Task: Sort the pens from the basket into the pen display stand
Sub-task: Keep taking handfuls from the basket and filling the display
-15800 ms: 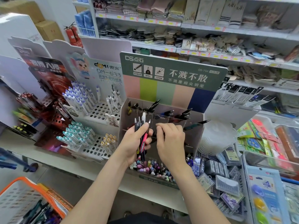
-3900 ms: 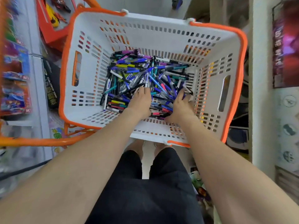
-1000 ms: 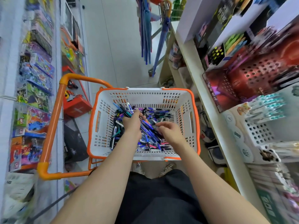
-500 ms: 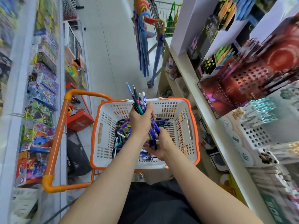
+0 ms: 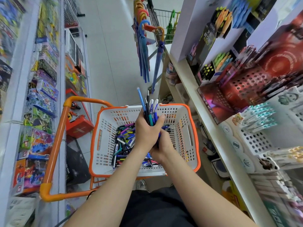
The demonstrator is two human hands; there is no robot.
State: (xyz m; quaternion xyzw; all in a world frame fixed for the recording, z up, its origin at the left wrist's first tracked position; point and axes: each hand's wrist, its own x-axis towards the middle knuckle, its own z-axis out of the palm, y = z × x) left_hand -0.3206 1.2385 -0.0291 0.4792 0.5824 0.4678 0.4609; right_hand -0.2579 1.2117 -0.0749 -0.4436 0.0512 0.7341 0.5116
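Blue pens (image 5: 150, 110) in hands (image 5: 147, 134) (image 5: 164, 145), over basket (image 5: 105, 122)

The left hand (image 5: 147, 131) grips a bunch of pens (image 5: 150, 108) upright (ends fanned out) above the white, orange-rimmed basket (image 5: 188, 128). The right hand (image 5: 164, 146), just beneath, curls round its lower ends. More loose pens (image 5: 124, 141) lie in the basket; display stands (image 5: 255, 140) line the right shelf (image 5: 203, 118).

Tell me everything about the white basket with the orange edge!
The basket looks like white plastic, with slotted walls, an orange rim and a long grip slot in each side wall. Its orange handle lies swung out to the left. It stands upright in the aisle. A heap of loose pens lies on its bottom. The left hand and right hand hold a bunch of pens above it.
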